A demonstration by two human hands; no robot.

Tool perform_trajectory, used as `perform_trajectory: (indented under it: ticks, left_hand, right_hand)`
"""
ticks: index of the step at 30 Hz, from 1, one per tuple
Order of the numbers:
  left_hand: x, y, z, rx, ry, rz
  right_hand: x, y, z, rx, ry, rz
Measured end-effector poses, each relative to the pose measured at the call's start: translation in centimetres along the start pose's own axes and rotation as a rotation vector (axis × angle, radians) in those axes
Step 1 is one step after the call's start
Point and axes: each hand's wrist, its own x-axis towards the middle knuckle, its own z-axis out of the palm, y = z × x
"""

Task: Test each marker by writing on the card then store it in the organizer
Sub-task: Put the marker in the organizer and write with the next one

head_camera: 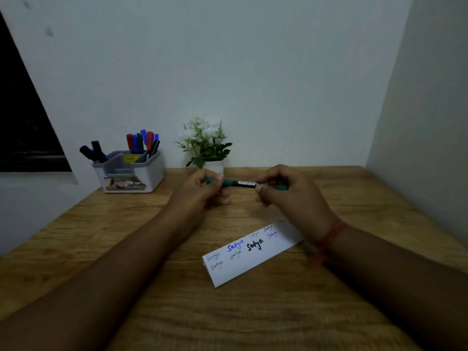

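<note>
A green marker with a dark labelled barrel lies level above the wooden desk, held at both ends. My left hand grips its green left end, which looks like the cap. My right hand grips the right end. Nearer to me, below my right wrist, lies the white card with several handwritten words in blue, red and black. At the back left stands the white and grey organizer, with several red, blue, green and black markers upright in its compartments.
A small white pot of white flowers stands against the wall just behind my hands. White walls close the desk at the back and right. A dark window is at the far left.
</note>
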Motion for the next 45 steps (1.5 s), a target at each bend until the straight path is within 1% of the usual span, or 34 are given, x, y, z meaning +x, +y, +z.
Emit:
perform_trajectory:
  ticks: [3,4,5,7,9,14,17,18,19,20,21,22,23,24,25,28,30,32,37,42,43,45]
  left_hand:
    - [-0.7,-0.1,-0.6,0.223,-0.102,0.097]
    - [-0.9,-0.1,-0.2,0.267,-0.131,0.127]
    - [-1.0,-0.2,0.1,0.310,-0.161,0.157]
    - [-1.1,-0.4,0.7,0.401,-0.216,0.203]
    - [-1.0,-0.7,0.8,0.453,-0.245,0.213]
    - [0.1,-0.7,-0.8,0.474,-0.276,0.203]
    - [0.4,-0.8,-0.9,0.446,-0.327,0.145]
    - [0.5,-0.8,-1.0,0.447,-0.311,0.110]
    - [0.8,-0.6,-1.6,0.464,-0.238,0.067]
    - [1.2,-0.3,-2.5,0.484,-0.115,0.016]
    - [1.4,0.1,-3.8,0.465,0.023,-0.026]
    - [1.5,0.5,-5.2,0.393,0.136,-0.050]
    - [1.3,0.7,-5.9,0.328,0.197,-0.041]
    - [1.1,0.8,-5.9,0.331,0.203,-0.004]
    - [0.8,0.7,-5.2,0.392,0.166,0.038]
    - [0.5,-0.6,-1.1,0.652,-0.016,0.155]
    - [0.6,-1.4,0.4,0.826,-0.079,0.233]
    - [1.1,-2.1,0.4,0.943,-0.098,0.293]
    - [1.5,-3.0,-0.2,0.971,-0.112,0.290]
    - [1.3,-2.4,-0.6,1.113,-0.099,0.279]
    - [1.3,-2.2,-0.6,1.139,-0.118,0.276]
    - [1.2,-2.0,-0.5,1.204,-0.170,0.268]
  right_hand:
    - [-0.1,-0.7,-0.1,0.364,0.003,0.052]
    - [-0.2,-0.8,0.0,0.431,-0.022,0.081]
    - [-0.4,-0.8,0.2,0.446,-0.049,0.104]
    - [-0.9,-0.7,0.6,0.370,-0.084,0.126]
    - [-1.3,-0.8,1.0,0.288,-0.073,0.125]
    - [-1.4,-1.7,1.4,0.105,-0.045,0.046]
    - [-1.6,-1.8,2.0,0.022,-0.045,-0.023]
    - [-1.7,-1.9,2.0,-0.017,-0.025,-0.064]
    - [-1.7,-2.0,1.9,-0.057,0.015,-0.111]
    - [-1.6,-2.2,1.4,-0.086,0.071,-0.151]
    - [-1.3,-2.4,0.7,-0.093,0.126,-0.174]
    - [-1.0,-2.7,-0.1,-0.085,0.162,-0.176]
    - [-0.7,-2.7,-0.9,-0.078,0.177,-0.158]
    - [-0.5,-2.5,-1.3,-0.076,0.173,-0.122]
    - [-0.4,-2.2,-1.4,-0.079,0.154,-0.077]
    - [-0.7,-1.1,-0.5,-0.074,0.082,0.018]
    - [-0.8,-0.7,-0.1,-0.048,0.061,0.040]
    - [-0.8,-0.6,0.1,-0.053,0.042,0.048]
    - [-0.9,-0.5,0.2,-0.069,0.025,0.062]
    - [-0.6,-0.4,0.0,-0.032,0.023,0.096]
    - [-0.6,-0.5,-0.1,-0.042,0.025,0.097]
    - [-0.6,-0.8,-0.5,-0.157,0.027,0.062]
